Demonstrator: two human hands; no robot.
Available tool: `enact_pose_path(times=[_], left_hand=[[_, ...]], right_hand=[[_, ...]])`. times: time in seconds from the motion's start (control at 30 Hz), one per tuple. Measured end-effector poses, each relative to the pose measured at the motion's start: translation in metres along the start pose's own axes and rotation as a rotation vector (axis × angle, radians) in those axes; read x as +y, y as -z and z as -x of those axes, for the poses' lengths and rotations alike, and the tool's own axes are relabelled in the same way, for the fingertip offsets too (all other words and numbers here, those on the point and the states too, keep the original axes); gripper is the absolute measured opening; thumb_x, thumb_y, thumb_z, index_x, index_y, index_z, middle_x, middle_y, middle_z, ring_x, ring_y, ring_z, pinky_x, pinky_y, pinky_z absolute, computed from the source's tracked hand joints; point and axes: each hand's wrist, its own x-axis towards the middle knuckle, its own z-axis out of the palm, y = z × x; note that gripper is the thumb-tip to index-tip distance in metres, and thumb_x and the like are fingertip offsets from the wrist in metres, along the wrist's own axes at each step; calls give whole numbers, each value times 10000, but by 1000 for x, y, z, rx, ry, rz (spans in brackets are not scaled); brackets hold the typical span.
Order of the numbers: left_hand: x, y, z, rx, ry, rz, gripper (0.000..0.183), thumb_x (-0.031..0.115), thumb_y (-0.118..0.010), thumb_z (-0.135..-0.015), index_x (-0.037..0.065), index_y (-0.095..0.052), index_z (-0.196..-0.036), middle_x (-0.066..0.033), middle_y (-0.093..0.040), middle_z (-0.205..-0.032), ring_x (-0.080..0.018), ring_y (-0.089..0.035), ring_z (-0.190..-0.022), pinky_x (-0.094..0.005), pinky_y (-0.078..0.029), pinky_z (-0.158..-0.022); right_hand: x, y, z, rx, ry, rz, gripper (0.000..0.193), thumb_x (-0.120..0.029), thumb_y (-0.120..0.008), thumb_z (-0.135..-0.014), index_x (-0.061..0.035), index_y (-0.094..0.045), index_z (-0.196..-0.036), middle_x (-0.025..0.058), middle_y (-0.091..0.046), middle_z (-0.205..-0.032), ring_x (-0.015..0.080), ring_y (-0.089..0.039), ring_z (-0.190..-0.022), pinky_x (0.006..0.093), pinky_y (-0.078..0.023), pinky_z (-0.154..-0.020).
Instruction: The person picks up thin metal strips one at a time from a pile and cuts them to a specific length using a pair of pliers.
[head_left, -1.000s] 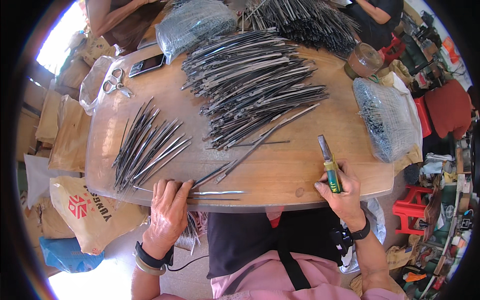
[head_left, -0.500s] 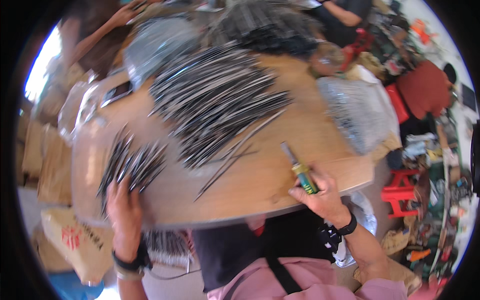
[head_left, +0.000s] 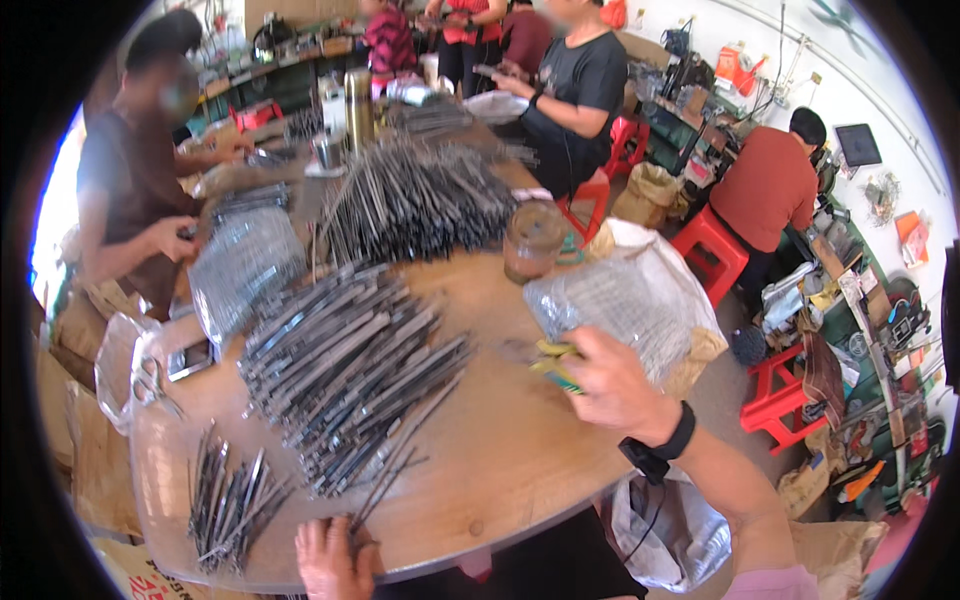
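My right hand (head_left: 620, 390) grips pliers with yellow and green handles (head_left: 560, 370), their metal jaws blurred and pointing left over the table. At the table's near edge, my left hand (head_left: 332, 560) is closed at the near end of a thin dark metal strip (head_left: 390, 480), which runs in between thumb and fingers. To its left lies a small loose bundle of strips (head_left: 230, 500). A large pile of dark and silvery metal strips (head_left: 340, 370) spreads just beyond, across the middle of the wooden table (head_left: 500, 460).
Farther back stands a heap of dark strips (head_left: 420, 200), beside a brown jar (head_left: 533, 240). Clear plastic packs lie left (head_left: 248, 270) and right (head_left: 620, 310). Scissors (head_left: 155, 385) and a phone (head_left: 190, 358) lie at left. Other people sit around; red stools (head_left: 775, 400) stand at right.
The view has tilted up toward the far side. My left hand has left the small bundle and moved right to the loose strips. My right hand has moved forward with the pliers.
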Motion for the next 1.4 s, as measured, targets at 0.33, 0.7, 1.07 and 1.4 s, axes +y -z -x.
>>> enact_pose_path(times=[0.33, 0.7, 1.07, 1.4], left_hand=[[7, -5, -3, 69, -22, 74, 97, 58, -604, -839, 8, -592, -922, -199, -544, -871, -395, -524, -812, -474, -456, -695], [5, -1, 6, -6, -18, 41, 108, 65, -595, -830, 32, -630, -926, -173, -555, -875, -374, -550, -837, -452, -484, -698], [1, -4, 10, -48, 33, 28, 189, 69, -640, -773, 15, -660, -953, -157, -569, -885, -357, -573, -844, -451, -484, -718], [6, 3, 4, -81, 70, 49, 190, 69, -587, -814, 30, -657, -987, -177, -566, -925, -376, -553, -874, -457, -487, -726]], right_hand=[[12, -18, -4, -103, 124, 233, 136, -74, -654, -659, -31, -660, -788, 104, -492, -863, 264, -533, -828, 384, -437, -721], [-1, -6, 2, -78, 220, 206, 169, -88, -658, -625, -15, -633, -775, 153, -580, -1031, 275, -559, -874, 376, -448, -753], [-2, -15, 1, -117, 288, 172, 176, -87, -657, -615, -17, -627, -773, 129, -561, -989, 269, -551, -871, 373, -463, -731], [-3, -21, 1, -99, 285, 148, 122, -89, -640, -633, -46, -616, -744, 99, -517, -870, 261, -526, -842, 360, -439, -731]])
